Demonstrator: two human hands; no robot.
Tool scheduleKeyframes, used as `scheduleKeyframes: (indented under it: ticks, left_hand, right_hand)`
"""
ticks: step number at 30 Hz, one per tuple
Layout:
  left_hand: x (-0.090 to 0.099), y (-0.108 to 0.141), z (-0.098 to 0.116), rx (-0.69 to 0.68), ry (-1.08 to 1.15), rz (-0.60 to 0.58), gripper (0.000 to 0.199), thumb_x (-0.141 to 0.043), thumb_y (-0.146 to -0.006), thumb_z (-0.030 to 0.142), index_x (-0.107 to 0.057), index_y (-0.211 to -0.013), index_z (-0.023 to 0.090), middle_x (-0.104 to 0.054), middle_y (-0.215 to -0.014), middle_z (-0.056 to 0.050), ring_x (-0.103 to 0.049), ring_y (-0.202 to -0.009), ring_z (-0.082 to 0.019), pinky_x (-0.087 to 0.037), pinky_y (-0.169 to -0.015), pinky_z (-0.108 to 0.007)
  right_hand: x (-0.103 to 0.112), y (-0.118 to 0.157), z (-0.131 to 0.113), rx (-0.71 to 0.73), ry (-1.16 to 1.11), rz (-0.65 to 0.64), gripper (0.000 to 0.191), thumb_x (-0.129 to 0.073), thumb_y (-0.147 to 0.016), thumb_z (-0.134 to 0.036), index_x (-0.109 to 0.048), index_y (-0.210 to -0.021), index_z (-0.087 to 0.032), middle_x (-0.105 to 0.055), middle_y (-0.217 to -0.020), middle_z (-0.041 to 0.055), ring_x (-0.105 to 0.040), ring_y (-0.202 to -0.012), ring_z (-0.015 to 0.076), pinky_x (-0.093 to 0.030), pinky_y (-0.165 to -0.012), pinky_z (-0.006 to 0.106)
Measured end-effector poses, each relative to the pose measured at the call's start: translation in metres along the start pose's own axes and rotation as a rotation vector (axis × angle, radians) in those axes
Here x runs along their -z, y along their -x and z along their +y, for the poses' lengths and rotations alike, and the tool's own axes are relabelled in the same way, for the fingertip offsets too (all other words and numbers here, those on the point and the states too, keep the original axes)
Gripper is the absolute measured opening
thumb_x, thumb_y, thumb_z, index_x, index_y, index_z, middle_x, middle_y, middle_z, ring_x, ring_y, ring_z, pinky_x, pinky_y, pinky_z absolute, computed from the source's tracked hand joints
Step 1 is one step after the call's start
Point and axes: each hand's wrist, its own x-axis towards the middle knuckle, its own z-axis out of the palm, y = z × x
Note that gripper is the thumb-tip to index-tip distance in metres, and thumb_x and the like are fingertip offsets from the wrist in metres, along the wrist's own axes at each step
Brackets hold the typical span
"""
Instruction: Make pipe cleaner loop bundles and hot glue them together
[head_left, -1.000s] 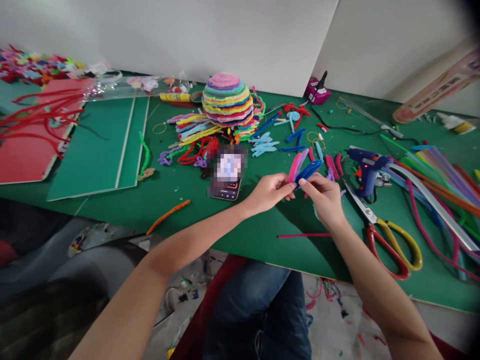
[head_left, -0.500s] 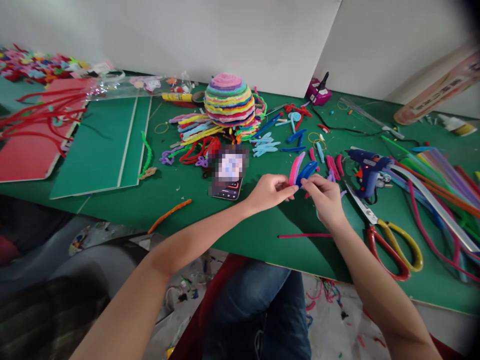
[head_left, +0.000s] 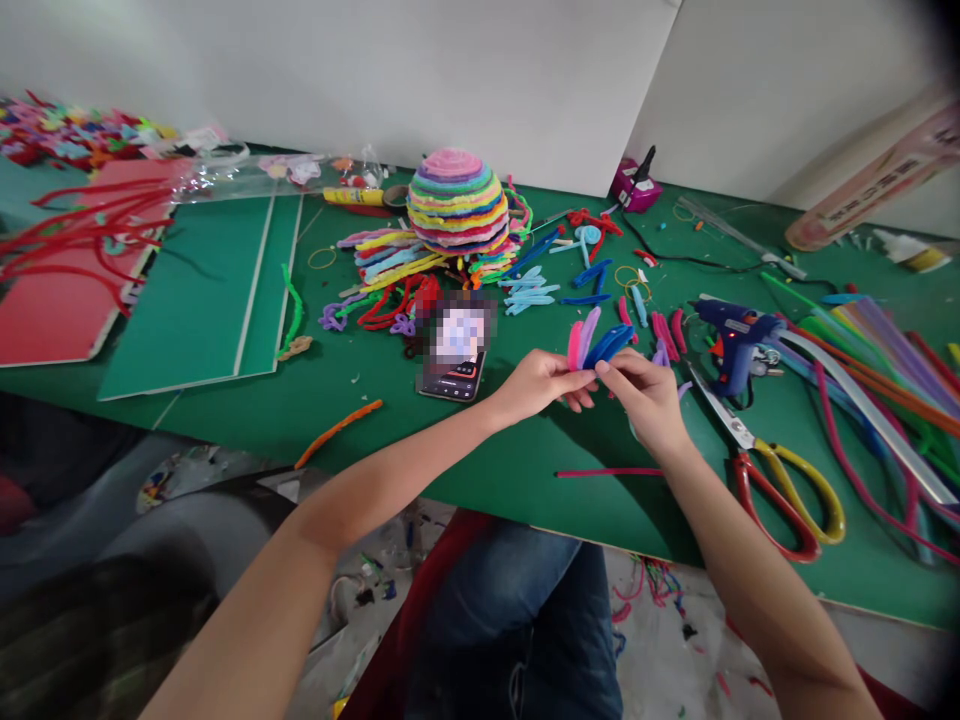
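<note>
Above the green table, my left hand (head_left: 541, 384) pinches the base of a small bundle of fuzzy stem pieces, with a pink and a purple piece (head_left: 589, 330) standing up from it. My right hand (head_left: 643, 392) grips the lower end of the blue pieces (head_left: 610, 343) in the same bundle. The fingertips of both hands meet at the base, so the joint there is hidden. Short light blue pieces (head_left: 529, 290) lie behind the hands, and magenta ones (head_left: 664, 333) lie close by at the right.
A phone (head_left: 457, 350) lies left of the hands, below a striped fuzzy dome (head_left: 458, 205). On the right are a blue glue gun (head_left: 739, 335), open scissors (head_left: 780, 470) and long fuzzy stems (head_left: 892, 360). A magenta stem (head_left: 607, 472) lies near the front edge.
The bundle has turned slightly between my fingers; its pink and purple pieces now stand more upright and apart, and the blue pieces lean further right. Both hands keep their grip.
</note>
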Motion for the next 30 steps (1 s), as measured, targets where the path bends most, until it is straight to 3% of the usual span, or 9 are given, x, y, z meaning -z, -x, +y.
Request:
scheduleKeyframes:
  ticks: [11, 21, 26, 30]
  left_hand:
    - [-0.0047, 0.0027, 0.0039, 0.063, -0.005, -0.030, 0.029, -0.075, -0.072, 0.039, -0.067, -0.070, 0.011, -0.067, -0.058, -0.004, -0.064, -0.051, -0.012, -0.051, -0.057, -0.027]
    - [-0.0015, -0.0002, -0.0046, 0.077, -0.010, -0.050, 0.029, -0.070, -0.077, 0.039, -0.068, -0.078, 0.010, -0.070, -0.064, -0.006, -0.067, -0.055, -0.011, -0.035, -0.046, -0.020]
    - [-0.0001, -0.0004, -0.0040, 0.050, -0.053, -0.087, 0.031, -0.069, -0.079, 0.040, -0.069, -0.081, 0.009, -0.073, -0.075, -0.009, -0.069, -0.063, -0.011, -0.040, -0.052, -0.020]
    - [0.0002, -0.0001, -0.0034, 0.018, -0.063, -0.061, 0.035, -0.068, -0.081, 0.038, -0.067, -0.103, 0.011, -0.075, -0.091, -0.010, -0.069, -0.069, -0.011, -0.043, -0.057, -0.021]
  right_hand:
    - [0.0006, 0.0014, -0.0044, 0.018, 0.007, -0.034, 0.029, -0.066, -0.082, -0.038, -0.059, -0.060, -0.020, -0.051, -0.058, -0.0023, -0.044, -0.057, 0.0106, -0.034, -0.054, 0.028]
    - [0.0004, 0.0002, -0.0068, 0.076, 0.044, -0.028, 0.029, -0.066, -0.082, -0.030, -0.059, -0.056, -0.020, -0.050, -0.054, -0.0025, -0.045, -0.058, 0.0113, -0.036, -0.056, 0.028]
    - [0.0002, 0.0006, -0.0044, 0.068, 0.029, -0.013, 0.025, -0.066, -0.081, -0.029, -0.060, -0.059, -0.019, -0.049, -0.057, -0.0027, -0.043, -0.059, 0.0106, -0.034, -0.056, 0.027]
    - [0.0011, 0.0004, 0.0018, 0.041, 0.018, 0.016, 0.029, -0.066, -0.082, -0.031, -0.057, -0.058, -0.018, -0.047, -0.059, -0.0026, -0.041, -0.060, 0.0101, -0.032, -0.057, 0.027]
